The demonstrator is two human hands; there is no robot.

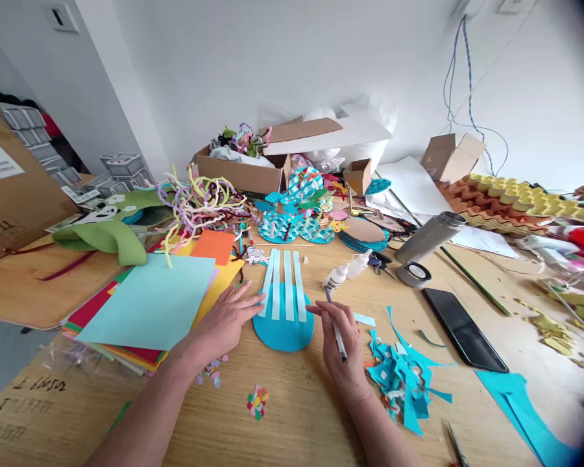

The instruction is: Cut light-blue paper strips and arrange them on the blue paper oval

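Observation:
A blue paper circle (283, 338) lies flat on the table in front of me. Several pale blue paper strips (289, 285) are laid lengthwise over it and stick out past its far edge. My left hand (228, 319) rests with its fingers stretched out, the fingertips at the circle's left edge by the leftmost strip. In my right hand (346, 353) is a pen (339, 340), its far end pointing toward the glue bottles; the fingertips are near the circle's right edge. Small paper dots (257, 401) lie in a pile closer to me.
To the left is a stack of coloured paper (150, 305). Two glue bottles (335, 277) stand beyond my right hand. Blue paper scraps (403, 376), a phone (464, 329), a grey flask (431, 237) and scissors (457, 444) are on the right. Pipe cleaners (204, 201) and boxes (241, 170) sit behind.

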